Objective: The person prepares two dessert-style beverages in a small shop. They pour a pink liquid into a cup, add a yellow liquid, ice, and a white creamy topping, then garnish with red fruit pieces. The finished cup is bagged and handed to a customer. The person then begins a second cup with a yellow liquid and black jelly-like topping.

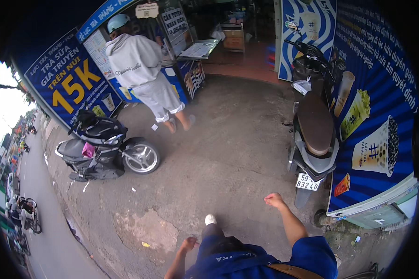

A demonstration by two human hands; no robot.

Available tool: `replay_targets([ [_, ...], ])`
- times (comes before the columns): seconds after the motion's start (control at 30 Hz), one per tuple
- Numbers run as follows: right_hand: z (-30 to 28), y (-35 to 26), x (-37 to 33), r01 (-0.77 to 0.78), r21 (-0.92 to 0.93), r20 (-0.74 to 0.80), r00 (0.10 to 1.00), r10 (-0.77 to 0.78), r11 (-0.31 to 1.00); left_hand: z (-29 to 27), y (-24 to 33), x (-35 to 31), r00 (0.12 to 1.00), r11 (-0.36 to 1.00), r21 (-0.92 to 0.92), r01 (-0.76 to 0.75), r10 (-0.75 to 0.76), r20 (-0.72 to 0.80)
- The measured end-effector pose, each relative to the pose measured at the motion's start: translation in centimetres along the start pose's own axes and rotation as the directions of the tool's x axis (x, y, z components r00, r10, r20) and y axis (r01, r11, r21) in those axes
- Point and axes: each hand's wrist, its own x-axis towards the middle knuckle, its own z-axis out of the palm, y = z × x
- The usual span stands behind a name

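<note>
My right hand point(275, 200) is held out ahead over the pavement, its fingers loosely curled together with nothing in them. The nearest thing to it is a parked scooter point(315, 123) with a brown seat, and the two do not touch. Lower down, beside my dark-clad leg, hangs my left hand point(189, 243). Its fingers are also curled in, and no object shows in it. One white shoe point(210, 219) is visible in front of my blue shirt point(237, 260), and a brown strap point(298, 272) crosses the shirt at the lower edge.
A person point(137, 60) in a grey hoodie and pale helmet stands at a blue drinks stall with a counter point(200, 48). A black scooter point(100, 151) is parked at the left. Blue poster boards point(381, 116) line the right side. A road point(37, 186) with motorbikes runs along the left.
</note>
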Motion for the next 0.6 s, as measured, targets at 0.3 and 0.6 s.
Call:
replay_targets([
  [0.3,-2.7,0.1,14.3,-0.367,0.301,-0.138,0.896,0.421,0.880,-8.2,24.5,23.0,0.883,0.896,0.256,0.362,-0.418,0.214],
  [0.6,-11.0,-4.9,26.8,-0.634,0.260,0.042,0.761,0.647,0.728,-3.0,78.5,56.4,0.927,0.906,0.200,-0.373,0.371,0.052],
])
